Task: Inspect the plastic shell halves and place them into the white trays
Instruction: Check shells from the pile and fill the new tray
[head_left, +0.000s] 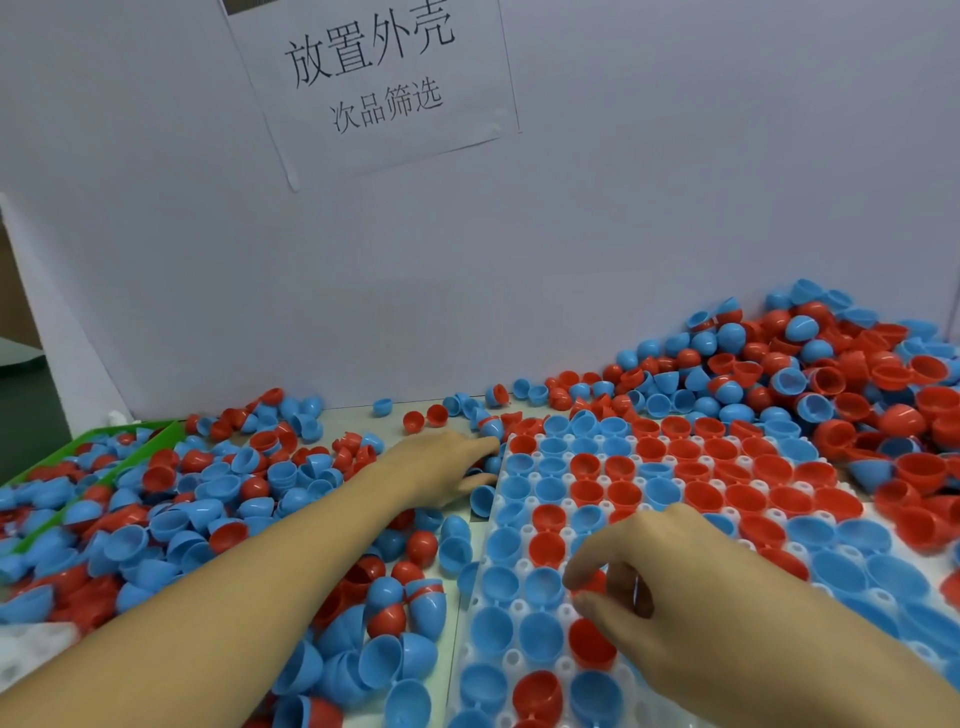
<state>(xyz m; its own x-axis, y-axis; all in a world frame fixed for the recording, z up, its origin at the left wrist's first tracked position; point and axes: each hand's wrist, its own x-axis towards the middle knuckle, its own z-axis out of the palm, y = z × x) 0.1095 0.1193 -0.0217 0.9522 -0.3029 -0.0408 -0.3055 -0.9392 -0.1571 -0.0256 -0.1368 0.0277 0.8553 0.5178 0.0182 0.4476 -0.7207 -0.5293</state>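
Observation:
A white tray (511, 659) with rows of round pockets lies at the right, most pockets holding red or blue plastic shell halves, open side up. My right hand (675, 587) hovers over the tray's near left part, and its thumb and forefinger pinch a red shell half (591, 581) just above a pocket. My left hand (441, 467) stretches forward with fairly straight fingers to loose blue shells (483, 496) beside the tray's far left edge. Its fingertips touch them, and no grip shows.
Loose red and blue shells (234, 499) cover the table left of the tray. A tall heap (831, 384) rises at the back right. Green bins (161, 436) with shells stand at far left. A white partition carries a paper sign (374, 78). Part of another white tray (31, 649) shows bottom left.

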